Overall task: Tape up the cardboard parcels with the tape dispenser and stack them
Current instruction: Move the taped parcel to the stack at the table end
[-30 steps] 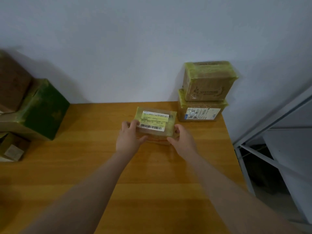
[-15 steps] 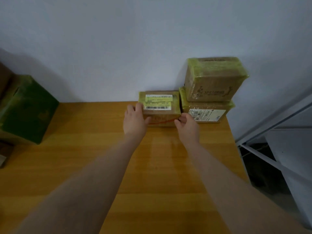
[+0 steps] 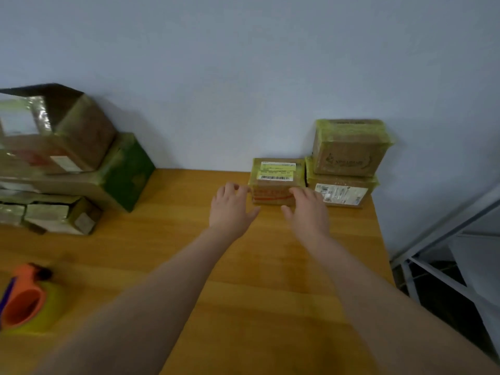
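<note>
Sitting where, at this moment, is the labelled parcel (image 3: 276,174)? (Student)

It is standing at the back of the desk (image 3: 243,266), against the wall (image 3: 243,77). It is sitting just beside a stack of two: a lower parcel (image 3: 341,191) with a white label is carrying an upper parcel (image 3: 351,147) wrapped in yellow-green tape. Yellow-green labels and a barcode are showing on its top, and red print is showing on its front. (Tutor)

And what are the hands doing? (Student)

Both are reaching forward over the desk with the grip slack and holding nothing. The left hand (image 3: 232,209) is spreading its fingers, with the tips lying at the parcel's left front corner. The right hand (image 3: 308,212) is spreading likewise, its fingers overlapping the parcel's front face. Whether the tips are actually pressing on the cardboard, I cannot tell. (Tutor)

Where is the tape dispenser (image 3: 27,299) lying? (Student)

It is lying at the near left of the desk, orange, with a yellow-green roll, blurred, and well apart from both hands. (Tutor)

Is anything else showing? (Student)

A pile of taped boxes (image 3: 67,163) is occupying the far left, with a green box (image 3: 127,171) among them. A grey metal frame (image 3: 446,233) is standing off the right edge. (Tutor)
</note>
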